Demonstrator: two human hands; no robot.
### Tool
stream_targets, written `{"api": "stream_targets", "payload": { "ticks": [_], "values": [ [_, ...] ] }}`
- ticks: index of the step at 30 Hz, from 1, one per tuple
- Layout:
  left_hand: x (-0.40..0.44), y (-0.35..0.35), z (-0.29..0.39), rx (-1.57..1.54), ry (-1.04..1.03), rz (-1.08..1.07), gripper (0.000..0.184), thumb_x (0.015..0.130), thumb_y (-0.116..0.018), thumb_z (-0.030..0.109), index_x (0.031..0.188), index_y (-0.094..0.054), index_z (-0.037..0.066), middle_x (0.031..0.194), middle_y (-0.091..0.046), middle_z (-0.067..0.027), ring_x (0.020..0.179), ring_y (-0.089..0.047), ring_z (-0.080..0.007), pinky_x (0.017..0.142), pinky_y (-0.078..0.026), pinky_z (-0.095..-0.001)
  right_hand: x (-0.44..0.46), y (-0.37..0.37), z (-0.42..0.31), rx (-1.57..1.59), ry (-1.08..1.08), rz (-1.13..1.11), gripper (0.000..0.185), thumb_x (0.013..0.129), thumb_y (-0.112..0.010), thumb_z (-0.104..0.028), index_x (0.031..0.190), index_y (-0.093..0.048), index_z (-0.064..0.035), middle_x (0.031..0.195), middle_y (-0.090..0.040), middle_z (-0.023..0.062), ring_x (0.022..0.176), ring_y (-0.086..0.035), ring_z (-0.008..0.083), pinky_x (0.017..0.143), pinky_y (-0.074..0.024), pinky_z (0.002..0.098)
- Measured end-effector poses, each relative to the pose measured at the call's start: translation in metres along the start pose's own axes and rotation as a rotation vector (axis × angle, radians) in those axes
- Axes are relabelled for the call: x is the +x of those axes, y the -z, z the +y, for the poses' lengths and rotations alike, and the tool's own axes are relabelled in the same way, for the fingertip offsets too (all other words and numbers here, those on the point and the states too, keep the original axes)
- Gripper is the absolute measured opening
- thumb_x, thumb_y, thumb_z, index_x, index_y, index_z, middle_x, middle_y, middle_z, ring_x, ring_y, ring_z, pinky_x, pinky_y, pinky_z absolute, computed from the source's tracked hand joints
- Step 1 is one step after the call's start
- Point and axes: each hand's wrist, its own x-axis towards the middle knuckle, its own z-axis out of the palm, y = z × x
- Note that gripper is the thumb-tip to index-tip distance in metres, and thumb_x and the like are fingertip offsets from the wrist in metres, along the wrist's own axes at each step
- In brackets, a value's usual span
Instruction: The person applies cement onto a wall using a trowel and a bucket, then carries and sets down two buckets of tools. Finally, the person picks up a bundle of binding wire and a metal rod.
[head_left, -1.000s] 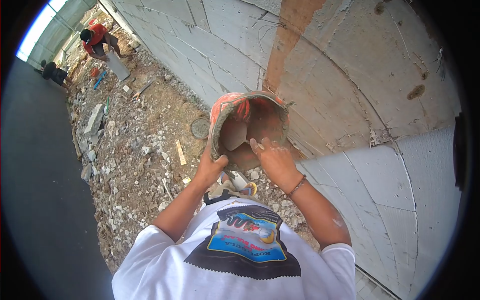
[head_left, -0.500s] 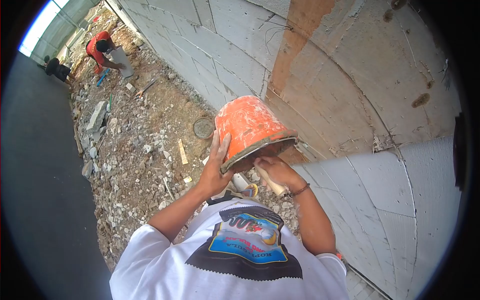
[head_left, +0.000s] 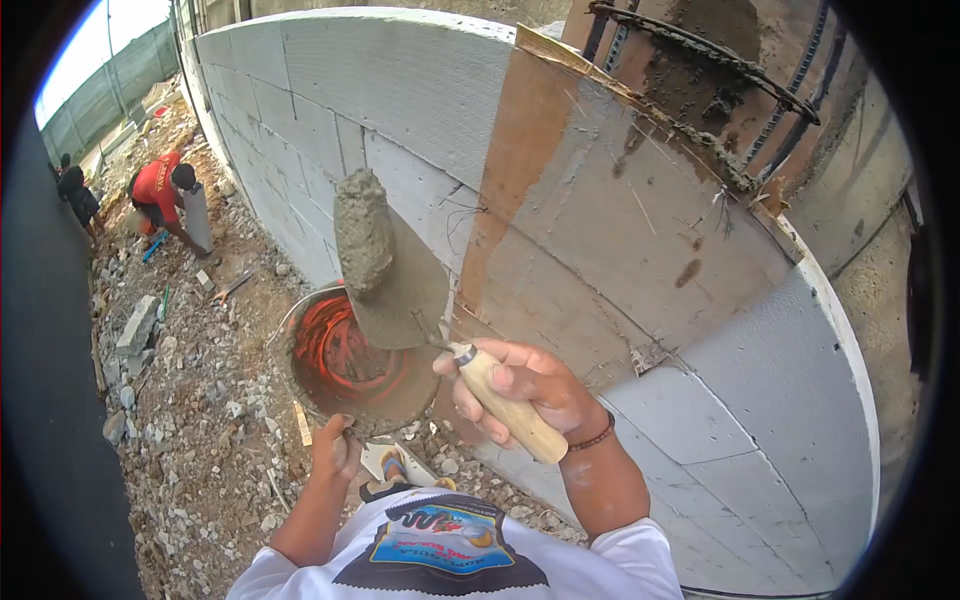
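My right hand (head_left: 525, 395) is closed round the wooden handle of a trowel (head_left: 415, 285), which is raised at the middle of the view. A lump of wet grey mortar (head_left: 363, 232) lies on the far side of its blade. Below and left of the blade is the bucket (head_left: 310, 385), its mouth facing up toward me and its orange inside streaked with mortar. My left hand (head_left: 338, 447) grips the bucket's near rim with curled fingers. Part of the bucket's mouth is hidden behind the trowel.
A block wall (head_left: 420, 110) with a plywood panel (head_left: 620, 220) curves along the right, with steel bars (head_left: 790, 110) behind the panel. At the far left a person in red (head_left: 157, 188) bends over a grey block (head_left: 197, 218); another person (head_left: 78, 195) is beyond. Rubble (head_left: 200, 430) covers the ground.
The bucket has tipped back so its mouth faces me and has moved left. My right hand has come out of it, raising the trowel with mortar. The view has shifted, showing the wall's top.
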Motion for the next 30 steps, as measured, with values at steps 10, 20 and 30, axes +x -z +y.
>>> {"api": "stream_targets", "payload": {
  "ticks": [10, 20, 30],
  "values": [
    [-0.002, 0.009, -0.018, -0.034, -0.052, 0.027, 0.022, 0.079, -0.052, -0.004, 0.101, -0.058, -0.005, 0.099, -0.063, -0.0143, 0.097, -0.062, -0.0284, 0.096, -0.049, -0.0461, 0.032, -0.023, -0.149, 0.352, 0.809, -0.589, 0.051, 0.105, -0.034, -0.031, 0.137, -0.036, 0.0095, 0.103, -0.058, 0.0169, 0.077, -0.062, 0.0226, 0.052, -0.0550, 0.0314],
    [0.006, 0.045, -0.025, -0.037, 0.029, 0.041, 0.019, 0.085, -0.051, 0.002, 0.102, -0.057, -0.002, 0.103, -0.063, -0.0147, 0.101, -0.061, -0.0303, 0.100, -0.047, -0.0474, -0.052, -0.063, -0.065, -0.323, 0.631, 0.298, 0.063, 0.099, -0.052, -0.040, 0.141, -0.039, 0.0054, 0.101, -0.058, 0.0126, 0.066, -0.059, 0.0155, 0.052, -0.0505, 0.0277],
    [0.046, 0.060, 0.028, 0.061, -0.124, 0.053, 0.008, 0.081, -0.056, 0.005, 0.087, -0.060, 0.002, 0.090, -0.063, -0.0073, 0.091, -0.060, -0.0239, 0.089, -0.046, -0.0371, -0.220, -0.081, -0.241, -1.852, 0.407, 1.540, 0.048, 0.098, -0.056, -0.028, 0.130, -0.055, 0.0073, 0.086, -0.062, 0.0092, 0.066, -0.055, 0.0118, 0.064, -0.0469, 0.0268]
  ]
}}
